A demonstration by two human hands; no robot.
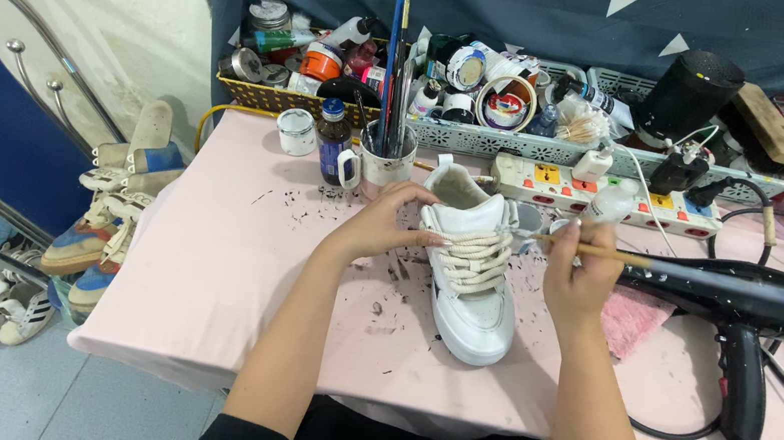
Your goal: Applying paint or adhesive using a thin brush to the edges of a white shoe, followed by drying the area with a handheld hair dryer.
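At a pink-covered table (233, 280), a person's left hand (381, 224) rests curled fingers on the collar side of a white sneaker (473, 276) standing at centre, while the right hand (578, 280) at 3 o'clock pinches a thin brush (600, 249) aimed at the laces. A slip could likely smear the shoe, or the black hair dryer (740, 296) at 3 o'clock may get knocked. Paint jars fill the baskets (483, 141) at 12 o'clock; worn shoes (98, 232) pile at 9 o'clock.
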